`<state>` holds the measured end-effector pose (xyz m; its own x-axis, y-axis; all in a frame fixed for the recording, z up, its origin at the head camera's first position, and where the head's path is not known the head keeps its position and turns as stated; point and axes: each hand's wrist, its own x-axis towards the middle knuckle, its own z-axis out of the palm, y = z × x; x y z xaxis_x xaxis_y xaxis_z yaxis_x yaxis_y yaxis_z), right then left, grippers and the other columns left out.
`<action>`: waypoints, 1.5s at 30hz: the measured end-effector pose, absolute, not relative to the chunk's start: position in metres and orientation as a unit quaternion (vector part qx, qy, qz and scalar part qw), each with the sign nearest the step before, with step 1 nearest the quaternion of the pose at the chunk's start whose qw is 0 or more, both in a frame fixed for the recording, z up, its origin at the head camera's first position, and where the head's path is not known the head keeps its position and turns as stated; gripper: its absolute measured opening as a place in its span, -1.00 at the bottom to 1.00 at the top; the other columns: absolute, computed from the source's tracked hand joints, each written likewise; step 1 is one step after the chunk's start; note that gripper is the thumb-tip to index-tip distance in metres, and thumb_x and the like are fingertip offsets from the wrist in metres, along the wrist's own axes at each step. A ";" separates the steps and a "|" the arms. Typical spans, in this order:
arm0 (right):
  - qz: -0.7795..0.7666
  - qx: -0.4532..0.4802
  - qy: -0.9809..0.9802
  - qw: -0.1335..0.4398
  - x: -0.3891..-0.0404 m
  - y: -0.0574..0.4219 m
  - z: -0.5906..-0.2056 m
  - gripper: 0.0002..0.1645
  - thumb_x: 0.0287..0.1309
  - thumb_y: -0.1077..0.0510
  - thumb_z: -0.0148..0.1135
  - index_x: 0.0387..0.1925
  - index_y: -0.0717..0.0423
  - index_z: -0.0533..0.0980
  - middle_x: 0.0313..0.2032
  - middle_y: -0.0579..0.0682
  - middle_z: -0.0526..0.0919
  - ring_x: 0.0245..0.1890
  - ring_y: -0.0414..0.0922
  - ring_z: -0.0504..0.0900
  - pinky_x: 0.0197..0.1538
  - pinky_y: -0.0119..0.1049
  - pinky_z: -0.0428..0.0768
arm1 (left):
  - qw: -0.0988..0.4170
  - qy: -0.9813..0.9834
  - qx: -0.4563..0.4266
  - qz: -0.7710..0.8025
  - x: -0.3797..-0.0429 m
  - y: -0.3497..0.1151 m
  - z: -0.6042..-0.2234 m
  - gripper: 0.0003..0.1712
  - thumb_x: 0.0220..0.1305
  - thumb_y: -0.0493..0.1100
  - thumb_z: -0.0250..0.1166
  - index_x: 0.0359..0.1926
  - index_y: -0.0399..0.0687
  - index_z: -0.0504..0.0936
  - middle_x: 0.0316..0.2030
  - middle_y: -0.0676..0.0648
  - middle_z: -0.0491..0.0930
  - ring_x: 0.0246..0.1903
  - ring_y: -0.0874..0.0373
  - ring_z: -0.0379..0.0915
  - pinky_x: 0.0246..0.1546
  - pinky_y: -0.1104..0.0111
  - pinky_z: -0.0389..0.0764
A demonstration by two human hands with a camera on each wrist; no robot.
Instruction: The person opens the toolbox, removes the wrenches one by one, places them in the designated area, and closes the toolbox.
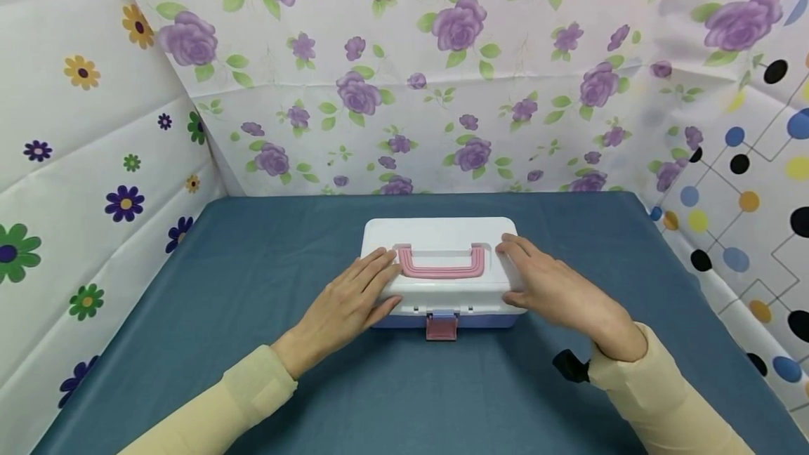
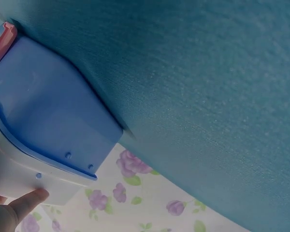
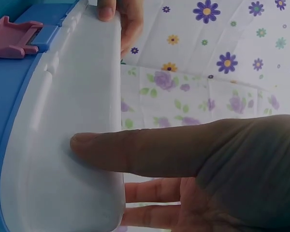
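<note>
A box (image 1: pixel 442 293) with a white lid (image 1: pixel 442 230) and blue base (image 2: pixel 48 101) stands on the blue cloth, lid down. A pink handle (image 1: pixel 442 272) lies on the lid. The pink latch (image 3: pixel 14 38) at the front tilts outward from the base. My left hand (image 1: pixel 354 293) rests on the lid's left side, fingers extended over the top and thumb at the front edge. My right hand (image 1: pixel 556 290) touches the right side; its thumb (image 3: pixel 116 150) presses the lid's front face, while its other fingers reach over the top. The box's inside is hidden.
The blue cloth (image 1: pixel 284 244) covers the table around the box. Behind hangs a purple-flowered sheet (image 1: pixel 411 125); patterned sheets flank the left and right. A black object (image 1: pixel 571 365) sits by the right sleeve cuff.
</note>
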<state>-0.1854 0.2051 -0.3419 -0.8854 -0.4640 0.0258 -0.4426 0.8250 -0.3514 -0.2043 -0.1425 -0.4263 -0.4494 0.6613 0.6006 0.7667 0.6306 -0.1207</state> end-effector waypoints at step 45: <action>-0.334 -0.168 0.926 -0.054 -0.209 0.224 -0.326 -0.43 0.29 0.03 0.48 0.28 0.12 0.62 0.29 0.24 0.59 0.17 0.23 0.65 -0.15 -0.11 0.69 | 0.293 -0.859 -0.356 -0.220 -0.222 -0.134 -0.372 -0.55 0.41 -0.09 0.41 0.24 -0.14 0.65 0.17 -0.19 0.66 0.21 -0.07 0.58 0.19 0.03 0.62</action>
<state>-0.2094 0.2238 -0.3256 -0.9376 -0.2756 0.2118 -0.3473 0.7206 -0.6001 -0.2224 -0.1338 -0.3715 -0.5744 0.4833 0.6606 0.7417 0.6488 0.1702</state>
